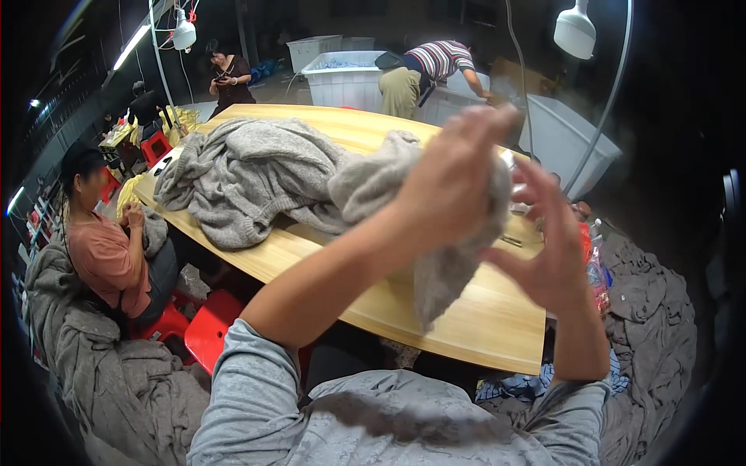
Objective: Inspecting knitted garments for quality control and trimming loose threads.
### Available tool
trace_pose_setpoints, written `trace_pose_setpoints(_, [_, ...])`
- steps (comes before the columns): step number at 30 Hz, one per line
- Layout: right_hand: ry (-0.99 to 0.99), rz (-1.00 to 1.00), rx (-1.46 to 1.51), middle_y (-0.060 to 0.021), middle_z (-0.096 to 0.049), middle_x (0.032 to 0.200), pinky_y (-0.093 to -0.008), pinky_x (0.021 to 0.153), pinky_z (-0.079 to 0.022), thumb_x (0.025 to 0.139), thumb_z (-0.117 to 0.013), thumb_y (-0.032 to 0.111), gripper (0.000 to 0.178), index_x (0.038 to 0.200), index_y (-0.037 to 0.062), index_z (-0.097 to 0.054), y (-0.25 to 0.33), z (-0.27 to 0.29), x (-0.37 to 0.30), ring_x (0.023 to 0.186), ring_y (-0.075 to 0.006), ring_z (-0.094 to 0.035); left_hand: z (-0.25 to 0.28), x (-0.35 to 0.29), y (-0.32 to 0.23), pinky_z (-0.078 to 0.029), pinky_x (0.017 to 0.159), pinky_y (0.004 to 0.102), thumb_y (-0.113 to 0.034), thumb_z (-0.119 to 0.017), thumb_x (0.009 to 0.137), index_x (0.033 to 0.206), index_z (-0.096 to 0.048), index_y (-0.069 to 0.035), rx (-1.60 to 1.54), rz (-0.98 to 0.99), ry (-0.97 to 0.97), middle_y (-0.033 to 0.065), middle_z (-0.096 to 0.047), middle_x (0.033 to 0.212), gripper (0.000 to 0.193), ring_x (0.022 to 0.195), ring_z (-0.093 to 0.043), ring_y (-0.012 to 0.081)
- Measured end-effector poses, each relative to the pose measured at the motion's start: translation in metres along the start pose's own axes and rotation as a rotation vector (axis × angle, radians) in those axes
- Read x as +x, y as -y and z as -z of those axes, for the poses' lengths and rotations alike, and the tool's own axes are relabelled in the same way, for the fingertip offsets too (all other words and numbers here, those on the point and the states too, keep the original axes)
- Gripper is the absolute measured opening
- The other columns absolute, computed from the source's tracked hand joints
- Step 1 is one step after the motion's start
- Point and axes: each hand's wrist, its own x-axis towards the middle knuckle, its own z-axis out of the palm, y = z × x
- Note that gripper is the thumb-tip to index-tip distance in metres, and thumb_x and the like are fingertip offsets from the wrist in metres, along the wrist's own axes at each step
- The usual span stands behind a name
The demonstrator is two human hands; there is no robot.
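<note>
A grey knit garment (454,272) hangs in the air over the table, one end dangling near the front edge. My left hand (454,175) is raised at its upper part, closed with the knit gathered at it; motion smears the fingertips. To the right, my right hand (548,241) is up beside the garment, fingers spread and thumb apart, with nothing visible in it. More grey knitwear (249,175) lies heaped on the left half of the wooden table (482,326), meeting the raised part.
A seated person (105,248) works at the table's left, by a red stool (214,326). Grey knit piles (101,365) lie on the floor at both sides. White bins (346,85) and a bending person (427,70) are beyond the table. Lamps (575,31) hang overhead.
</note>
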Motion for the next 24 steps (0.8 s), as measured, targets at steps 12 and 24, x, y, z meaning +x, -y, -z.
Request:
trace_pose_setpoints(12, [-0.272,-0.577,0.639,-0.0049,-0.059,0.081,-0.0242,0.062,-0.04,0.073,-0.051,0.004,0.022,0.092,-0.005,-0.06,-0.02,0.062,-0.062,0.072,-0.0098,-0.052,-0.019,-0.061,0.023,-0.042,0.075,0.041,-0.009,-0.075,0.06,0.094,-0.049,-0.004,0.073,0.272,-0.207,0.0133,-0.047,0.091,0.043,0.086,-0.05,0.0344])
trace_pose_setpoints(24, [-0.933,-0.258,0.277,-0.0119,-0.056,0.109,-0.03,0.087,-0.037,0.087,-0.053,0.021,0.037,0.114,-0.0036,-0.054,-0.075,0.254,-0.18,0.1,-0.0186,-0.05,0.01,0.075,-0.047,-0.039,0.063,0.0377,-0.032,-0.067,0.065,0.072,-0.058,-0.011,0.116,-0.696,-0.736,0.0053,-0.053,0.085,0.023,0.074,-0.049,0.0217])
